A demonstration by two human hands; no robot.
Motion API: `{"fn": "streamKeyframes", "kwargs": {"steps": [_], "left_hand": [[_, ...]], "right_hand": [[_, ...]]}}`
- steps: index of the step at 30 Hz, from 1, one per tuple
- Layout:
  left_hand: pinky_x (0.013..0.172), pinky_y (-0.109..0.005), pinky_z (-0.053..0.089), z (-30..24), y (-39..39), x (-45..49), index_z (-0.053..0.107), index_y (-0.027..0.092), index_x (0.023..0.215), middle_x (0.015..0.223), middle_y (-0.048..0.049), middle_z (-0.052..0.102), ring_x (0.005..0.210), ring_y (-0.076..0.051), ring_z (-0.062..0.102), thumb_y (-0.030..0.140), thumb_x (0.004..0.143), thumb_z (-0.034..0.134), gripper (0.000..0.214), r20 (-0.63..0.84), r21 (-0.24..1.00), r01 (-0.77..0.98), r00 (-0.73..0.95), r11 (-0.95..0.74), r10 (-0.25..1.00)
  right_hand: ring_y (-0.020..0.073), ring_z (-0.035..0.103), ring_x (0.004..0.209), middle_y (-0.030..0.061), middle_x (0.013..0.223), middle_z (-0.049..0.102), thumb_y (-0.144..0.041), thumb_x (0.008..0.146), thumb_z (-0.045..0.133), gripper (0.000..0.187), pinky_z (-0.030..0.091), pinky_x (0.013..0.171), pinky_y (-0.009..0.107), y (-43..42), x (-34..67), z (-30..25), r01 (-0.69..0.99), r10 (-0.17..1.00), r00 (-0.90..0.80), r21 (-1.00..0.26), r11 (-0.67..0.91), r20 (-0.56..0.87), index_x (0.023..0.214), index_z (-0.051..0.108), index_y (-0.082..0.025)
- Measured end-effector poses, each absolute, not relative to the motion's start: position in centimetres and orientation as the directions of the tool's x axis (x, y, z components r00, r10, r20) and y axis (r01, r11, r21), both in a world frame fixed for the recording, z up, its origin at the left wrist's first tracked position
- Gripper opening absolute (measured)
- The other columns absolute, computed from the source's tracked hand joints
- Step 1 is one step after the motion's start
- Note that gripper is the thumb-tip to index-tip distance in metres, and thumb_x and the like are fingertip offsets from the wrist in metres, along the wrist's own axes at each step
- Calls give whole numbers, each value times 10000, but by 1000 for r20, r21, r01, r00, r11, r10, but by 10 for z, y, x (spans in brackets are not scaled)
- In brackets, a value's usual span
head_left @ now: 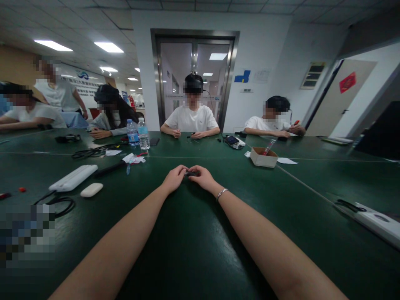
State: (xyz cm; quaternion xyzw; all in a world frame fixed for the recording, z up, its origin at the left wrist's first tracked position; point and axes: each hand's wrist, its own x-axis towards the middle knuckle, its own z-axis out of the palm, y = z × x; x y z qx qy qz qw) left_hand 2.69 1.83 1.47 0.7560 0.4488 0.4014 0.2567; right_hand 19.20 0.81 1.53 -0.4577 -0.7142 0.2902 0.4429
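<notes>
Both my arms reach forward over the dark green table (193, 225). My left hand (175, 178) and my right hand (203, 178) meet near the middle, closed around a small dark object (191, 173). My left fingers pinch its left end and my right fingers grip its right end. Its kind is too small and too covered by the fingers to make out. A silver bracelet (221, 194) circles my right wrist.
Left of me lie a white power strip (73, 178), a white rounded case (91, 190) and black cables (64, 204). Two water bottles (143, 134) stand farther back. A small cardboard box (263, 157) sits to the right. Several people wearing headsets sit across the table.
</notes>
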Motion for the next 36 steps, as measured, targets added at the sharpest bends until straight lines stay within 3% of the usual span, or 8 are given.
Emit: {"fn": "streamKeyframes", "kwargs": {"steps": [8, 14, 26, 31, 36], "left_hand": [[556, -232, 360, 14, 19, 26, 550, 195, 868, 573, 34, 534, 553, -124, 506, 449, 831, 394, 300, 381, 752, 469, 265, -463, 886], [528, -230, 345, 15, 18, 25, 566, 188, 889, 546, 37, 525, 516, -119, 488, 466, 826, 392, 334, 373, 745, 491, 255, -452, 892], [507, -232, 348, 12, 24, 24, 603, 197, 877, 662, 3, 575, 554, -129, 511, 429, 850, 343, 350, 327, 733, 532, 273, -425, 905], [657, -246, 409, 13, 22, 25, 588, 207, 910, 839, -11, 620, 748, -146, 552, 383, 843, 396, 269, 412, 715, 484, 291, -504, 864], [780, -280, 422, 13, 25, 26, 580, 190, 974, 940, -41, 606, 848, -159, 546, 268, 785, 491, 223, 408, 754, 378, 371, -537, 835]], "right_hand": [[101, 516, 628, 7, 825, 598, -101, 626, 685, 289, 425, 620, 226, 7, 193, 17, 376, 900, -228, -819, 434, 372, 905, 622, -138], [99, 524, 631, 16, 851, 609, -82, 624, 686, 296, 438, 626, 228, 9, 193, 15, 356, 892, -250, -821, 446, 376, 909, 624, -133], [77, 500, 570, 12, 851, 618, -88, 629, 697, 292, 420, 551, 197, 3, 192, 20, 351, 891, -279, -825, 443, 359, 911, 638, -140], [85, 529, 541, 3, 758, 606, -109, 662, 685, 267, 422, 512, 191, 4, 191, 18, 323, 915, -238, -862, 390, 325, 920, 622, -132], [88, 545, 508, -16, 673, 577, -110, 685, 674, 222, 433, 505, 192, 4, 192, 18, 316, 932, -203, -880, 354, 301, 895, 604, -125]]}}
